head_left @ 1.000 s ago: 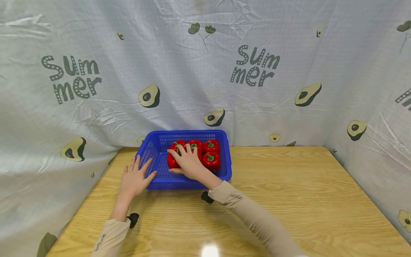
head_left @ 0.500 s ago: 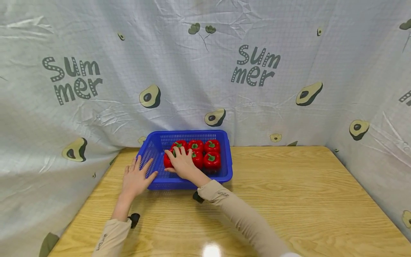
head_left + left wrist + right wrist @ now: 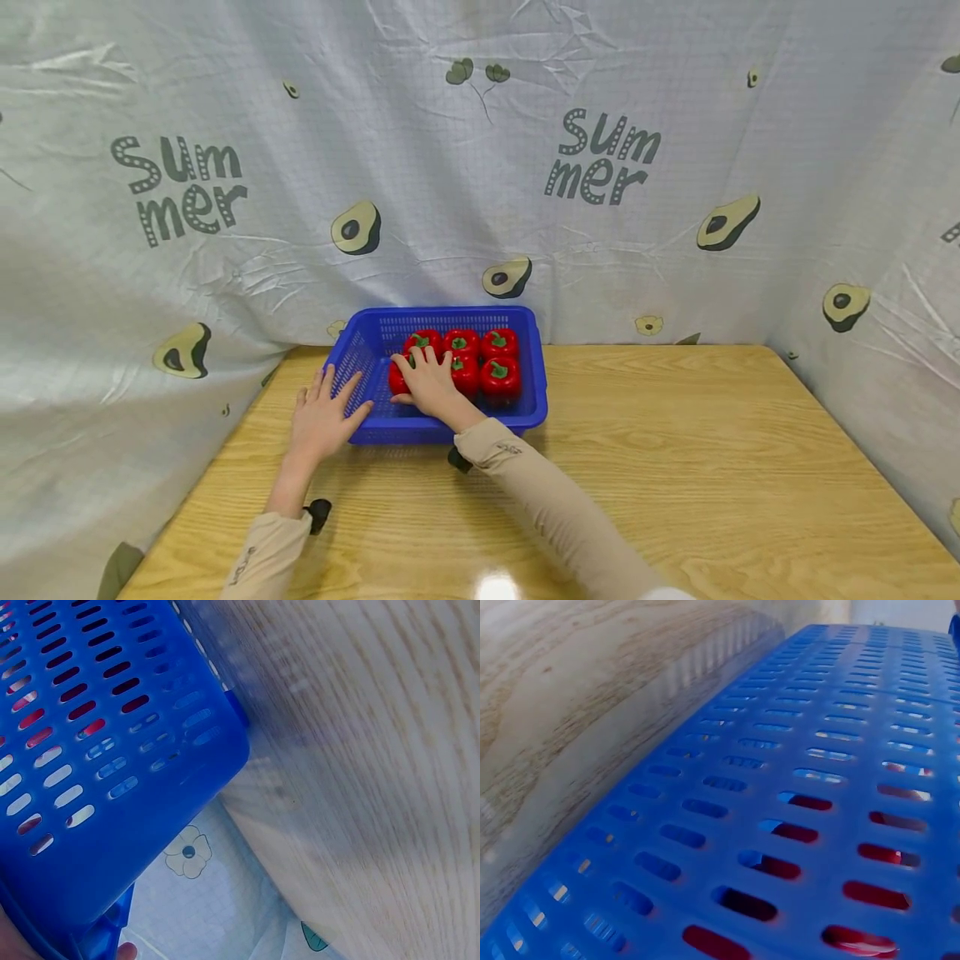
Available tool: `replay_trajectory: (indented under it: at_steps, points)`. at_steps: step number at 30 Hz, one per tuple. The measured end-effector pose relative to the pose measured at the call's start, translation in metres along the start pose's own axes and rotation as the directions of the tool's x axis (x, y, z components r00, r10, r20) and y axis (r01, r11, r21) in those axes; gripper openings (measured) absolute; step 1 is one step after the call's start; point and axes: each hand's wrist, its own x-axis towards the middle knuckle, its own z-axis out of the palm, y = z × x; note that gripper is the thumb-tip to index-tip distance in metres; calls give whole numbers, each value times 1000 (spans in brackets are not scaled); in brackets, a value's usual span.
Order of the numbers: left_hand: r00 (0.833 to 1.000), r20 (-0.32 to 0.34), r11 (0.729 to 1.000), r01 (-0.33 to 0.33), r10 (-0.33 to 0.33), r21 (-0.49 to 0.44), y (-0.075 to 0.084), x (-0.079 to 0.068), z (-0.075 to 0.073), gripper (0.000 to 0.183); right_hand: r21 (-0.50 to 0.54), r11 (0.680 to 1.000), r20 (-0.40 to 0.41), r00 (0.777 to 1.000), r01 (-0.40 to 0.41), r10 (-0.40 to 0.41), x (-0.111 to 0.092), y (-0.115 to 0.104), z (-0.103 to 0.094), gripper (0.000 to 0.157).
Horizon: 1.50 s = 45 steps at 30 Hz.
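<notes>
A blue slotted plastic basket (image 3: 397, 432) sits at the table's back, against the hanging cloth. Several red bell peppers with green stems stand in it in two rows, toward its right side. My right hand (image 3: 432, 388) reaches over the front wall and holds the front-left bell pepper (image 3: 397, 381), fingers over its top and thumb at its near side; the hand hides much of it. My left hand (image 3: 322, 422) rests on the basket's left rim with fingers spread. In the right wrist view, red shows through the slots of the basket wall (image 3: 705, 802).
The wooden table (image 3: 660, 467) extends to the right and front of the basket. A white cloth (image 3: 420, 150) printed with avocados and lettering hangs behind and along the sides. Left of the peppers, bare basket floor (image 3: 372, 385) shows.
My right hand and the front-left bell pepper shifted slightly left, away from the neighbouring peppers, during the first half second. My left hand stayed on the rim. The head view drifted a little.
</notes>
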Motion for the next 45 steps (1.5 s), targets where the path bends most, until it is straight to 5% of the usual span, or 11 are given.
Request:
replay_trajectory:
  at_steps: [27,45]
  points:
    - [1000,2,1000,-2,2,-26,3,2,1,60,-131,991,177,982,-39,62,5,1,5,73]
    - [1000,13,1000,4,-4,-19,1,1,-2,59,-187,981,207,974,-52,91,7,1,6,78]
